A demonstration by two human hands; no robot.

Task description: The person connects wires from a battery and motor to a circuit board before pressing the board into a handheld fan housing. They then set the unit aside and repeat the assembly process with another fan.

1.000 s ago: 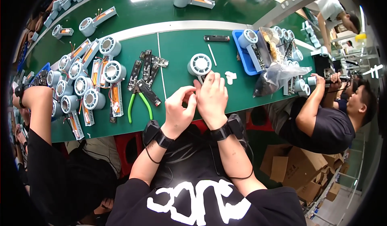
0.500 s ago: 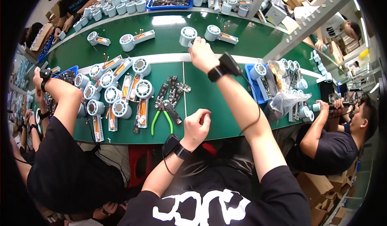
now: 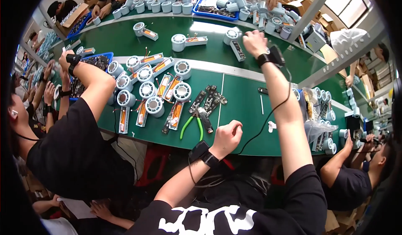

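My right arm reaches across the green bench, and my right hand (image 3: 255,44) curls with its fingers bent over the far strip. What lies under its fingers is mostly hidden. Just left of it rests a light-blue handheld fan (image 3: 231,36), its handle showing a dark circuit board (image 3: 238,50). Near the front edge, my left hand (image 3: 227,139) is closed in a loose fist with nothing in it. Left of that fist lie green-handled pliers (image 3: 199,128), beside a heap of dark circuit boards (image 3: 214,98).
Several open fans with orange batteries (image 3: 146,90) crowd the bench's left part. Two more fans (image 3: 179,43) lie along the far strip. At right are a clear plastic bag (image 3: 320,130) and a white stick (image 3: 262,105). Co-workers sit on both sides; a blue tray (image 3: 215,12) stands beyond.
My view has swung left, so the bench appears farther right. My right hand has left the fan it touched and moved right along the far strip. The left hand stays closed.
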